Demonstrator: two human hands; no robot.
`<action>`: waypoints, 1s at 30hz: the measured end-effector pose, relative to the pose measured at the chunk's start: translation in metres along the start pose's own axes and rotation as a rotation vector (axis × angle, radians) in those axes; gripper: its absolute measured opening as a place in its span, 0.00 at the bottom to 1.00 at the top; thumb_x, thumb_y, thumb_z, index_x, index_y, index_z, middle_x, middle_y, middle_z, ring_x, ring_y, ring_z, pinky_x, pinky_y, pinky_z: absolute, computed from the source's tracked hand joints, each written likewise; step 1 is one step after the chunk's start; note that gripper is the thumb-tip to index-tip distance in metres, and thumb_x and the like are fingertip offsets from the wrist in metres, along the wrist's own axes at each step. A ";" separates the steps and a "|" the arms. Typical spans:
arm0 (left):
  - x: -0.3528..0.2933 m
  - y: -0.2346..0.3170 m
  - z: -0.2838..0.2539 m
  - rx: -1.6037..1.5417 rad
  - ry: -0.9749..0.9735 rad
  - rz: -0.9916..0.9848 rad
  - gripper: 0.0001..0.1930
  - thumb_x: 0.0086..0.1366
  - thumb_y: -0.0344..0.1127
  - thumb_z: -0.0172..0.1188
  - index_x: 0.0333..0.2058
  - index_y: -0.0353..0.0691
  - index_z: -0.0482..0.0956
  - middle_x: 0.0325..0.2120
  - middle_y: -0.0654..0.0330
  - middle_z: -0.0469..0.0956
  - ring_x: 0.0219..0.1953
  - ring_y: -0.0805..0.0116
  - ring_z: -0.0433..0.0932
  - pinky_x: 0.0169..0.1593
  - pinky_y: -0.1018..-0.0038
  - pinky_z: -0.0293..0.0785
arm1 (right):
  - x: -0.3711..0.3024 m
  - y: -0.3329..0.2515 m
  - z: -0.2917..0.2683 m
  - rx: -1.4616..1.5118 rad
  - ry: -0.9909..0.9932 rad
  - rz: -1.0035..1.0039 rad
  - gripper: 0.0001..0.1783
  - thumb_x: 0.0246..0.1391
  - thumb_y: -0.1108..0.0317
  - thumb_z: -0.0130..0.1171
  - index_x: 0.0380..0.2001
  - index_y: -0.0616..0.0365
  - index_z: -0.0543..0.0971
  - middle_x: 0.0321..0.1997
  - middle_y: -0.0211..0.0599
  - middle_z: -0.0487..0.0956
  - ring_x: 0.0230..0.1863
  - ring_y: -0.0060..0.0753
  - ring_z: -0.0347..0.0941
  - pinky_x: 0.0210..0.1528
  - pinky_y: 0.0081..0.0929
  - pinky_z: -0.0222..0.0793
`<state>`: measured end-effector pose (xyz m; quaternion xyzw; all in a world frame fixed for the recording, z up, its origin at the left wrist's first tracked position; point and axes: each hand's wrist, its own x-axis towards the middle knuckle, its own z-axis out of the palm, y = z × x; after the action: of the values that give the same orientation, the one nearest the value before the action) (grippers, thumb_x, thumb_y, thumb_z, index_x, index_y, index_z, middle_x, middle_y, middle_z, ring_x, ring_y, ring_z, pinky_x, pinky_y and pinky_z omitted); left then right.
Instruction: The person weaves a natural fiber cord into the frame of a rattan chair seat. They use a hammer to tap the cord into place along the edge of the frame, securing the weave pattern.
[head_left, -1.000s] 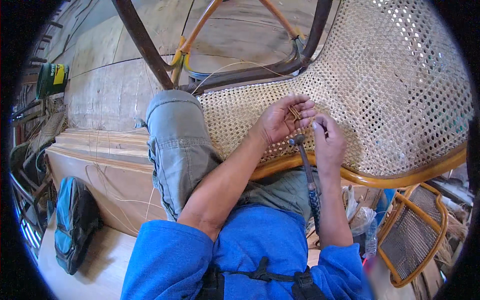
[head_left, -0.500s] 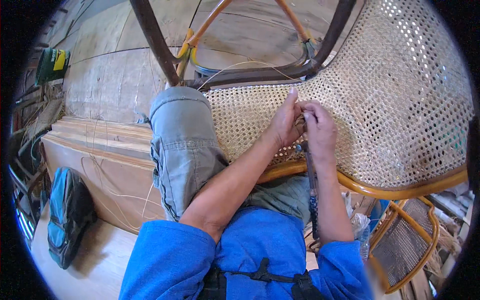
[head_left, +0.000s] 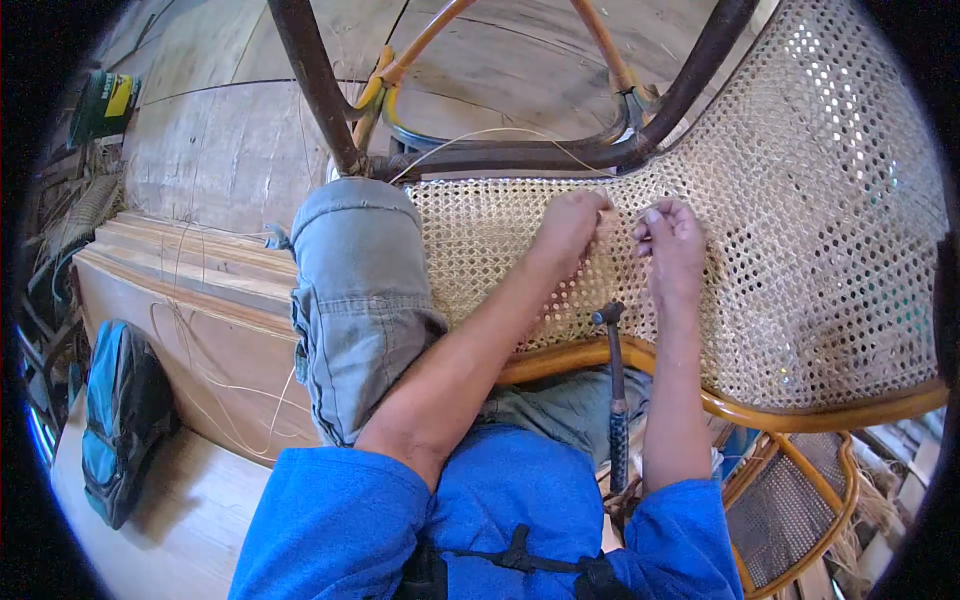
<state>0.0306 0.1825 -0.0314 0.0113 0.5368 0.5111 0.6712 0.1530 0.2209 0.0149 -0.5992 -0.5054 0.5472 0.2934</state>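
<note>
A rattan chair lies across my lap, its woven cane panel (head_left: 800, 230) facing up, framed by a dark wooden rail (head_left: 520, 158) and an orange rattan rim (head_left: 780, 412). My left hand (head_left: 572, 225) rests curled on the weave near the dark rail, fingers pinched where a thin pale cane strand (head_left: 480, 135) arcs in. Just to its right, my right hand (head_left: 672, 240) pinches at the same spot on the weave. A hammer (head_left: 614, 390) with a dark handle lies between my forearms, its head against the rattan rim.
My bent knee in grey trousers (head_left: 355, 290) sits left of the panel. Stacked plywood boards (head_left: 190, 290) and a blue bag (head_left: 115, 420) are on the left. Another small rattan frame (head_left: 800, 500) stands at lower right. Loose strands trail over the boards.
Both hands have moved up the cane panel toward the dark rail and closer together. The hammer stays between my forearms.
</note>
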 end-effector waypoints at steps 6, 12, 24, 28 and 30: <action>0.041 0.017 -0.019 0.256 0.193 0.218 0.17 0.59 0.40 0.57 0.36 0.29 0.77 0.24 0.60 0.75 0.24 0.72 0.69 0.32 0.72 0.66 | 0.056 0.002 -0.011 -0.373 -0.053 -0.181 0.12 0.51 0.75 0.53 0.40 0.63 0.73 0.29 0.33 0.76 0.23 0.21 0.72 0.26 0.18 0.67; 0.059 0.011 -0.026 0.446 0.290 0.426 0.13 0.56 0.38 0.57 0.25 0.31 0.77 0.21 0.49 0.77 0.25 0.58 0.76 0.35 0.66 0.70 | 0.085 0.005 0.008 -0.646 -0.108 -0.216 0.07 0.50 0.73 0.53 0.34 0.62 0.75 0.24 0.38 0.77 0.21 0.27 0.74 0.28 0.26 0.70; 0.062 0.011 -0.028 0.393 0.319 0.578 0.12 0.58 0.37 0.54 0.31 0.33 0.79 0.19 0.48 0.76 0.22 0.55 0.74 0.32 0.65 0.69 | 0.100 0.010 0.017 -1.099 -0.202 -0.334 0.06 0.49 0.67 0.55 0.31 0.52 0.77 0.29 0.46 0.78 0.33 0.51 0.74 0.35 0.40 0.68; 0.057 0.015 -0.025 0.313 0.299 0.529 0.11 0.58 0.36 0.54 0.32 0.33 0.79 0.18 0.49 0.75 0.20 0.58 0.73 0.30 0.66 0.68 | 0.103 0.019 0.016 -1.130 -0.165 -0.434 0.06 0.50 0.65 0.54 0.31 0.49 0.78 0.29 0.45 0.78 0.32 0.51 0.75 0.34 0.42 0.68; 0.054 0.017 -0.023 0.282 0.293 0.516 0.11 0.59 0.35 0.54 0.32 0.32 0.79 0.18 0.49 0.75 0.20 0.60 0.73 0.30 0.67 0.68 | 0.102 0.019 0.017 -1.184 -0.152 -0.410 0.06 0.51 0.64 0.52 0.31 0.48 0.78 0.28 0.45 0.78 0.32 0.51 0.75 0.33 0.42 0.68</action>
<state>-0.0031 0.2163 -0.0702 0.1662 0.6724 0.5813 0.4270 0.1315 0.3056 -0.0430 -0.5104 -0.8466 0.1485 -0.0256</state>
